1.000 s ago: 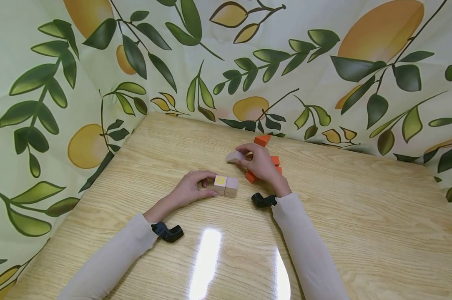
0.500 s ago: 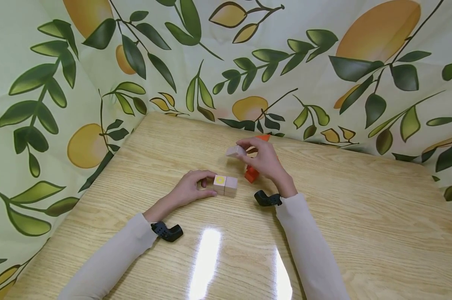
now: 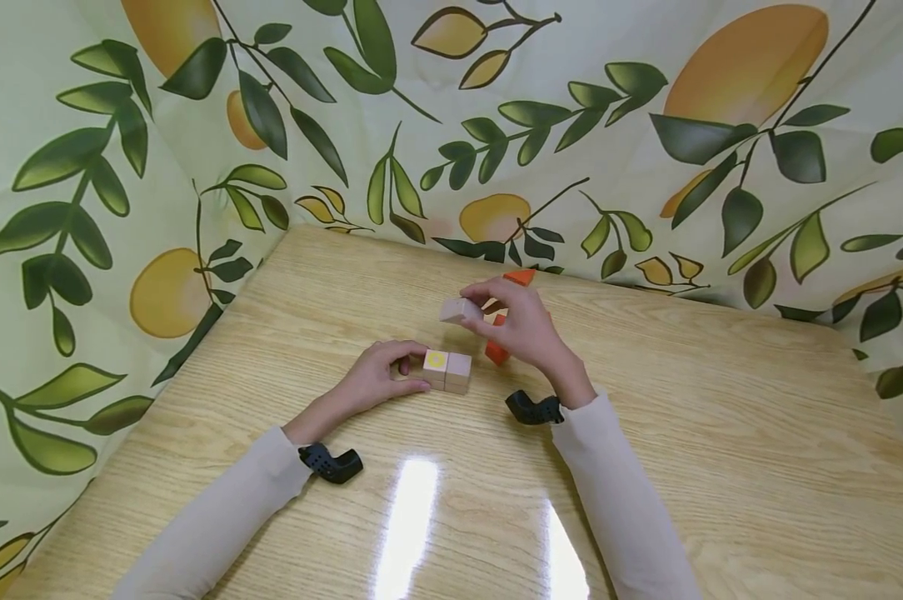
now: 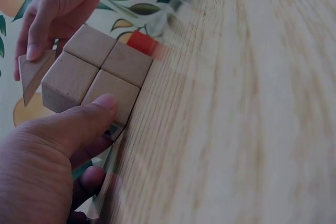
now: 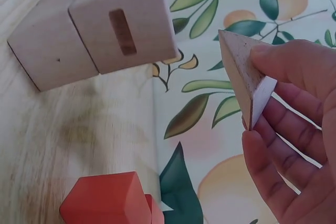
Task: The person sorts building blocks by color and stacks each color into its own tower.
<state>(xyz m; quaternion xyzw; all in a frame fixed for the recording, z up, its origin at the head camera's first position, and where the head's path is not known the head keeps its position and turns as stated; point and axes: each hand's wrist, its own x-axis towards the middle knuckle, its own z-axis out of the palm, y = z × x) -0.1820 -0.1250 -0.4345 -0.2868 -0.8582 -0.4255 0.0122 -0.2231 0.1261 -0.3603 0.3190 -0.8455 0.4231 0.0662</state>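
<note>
My left hand (image 3: 384, 375) grips the left end of a small two-by-two stack of plain wooden cubes (image 3: 457, 372). One cube (image 3: 436, 359) on top bears a yellow ring. In the left wrist view, the thumb (image 4: 106, 102) presses on a lower cube (image 4: 116, 88). Behind the stack, my right hand (image 3: 522, 323) pinches a wooden triangular block (image 3: 455, 311) between thumb and fingers. That triangle (image 5: 244, 72) is held off the table, apart from the stack, its pointed end up in the right wrist view. The right hand's thumb (image 5: 278, 59) lies along its face.
Orange-red blocks lie beside and behind my right hand: a block (image 3: 498, 342) and a pointed one (image 3: 520, 277); the hand partly hides them. The wooden table (image 3: 706, 433) meets a fruit-patterned cloth (image 3: 391, 125) at the back. Black devices (image 3: 331, 462) sit on both wrists.
My right hand has raised the triangular block off the table and brought it slightly nearer, toward the stack. My left hand and the cubes have stayed in place.
</note>
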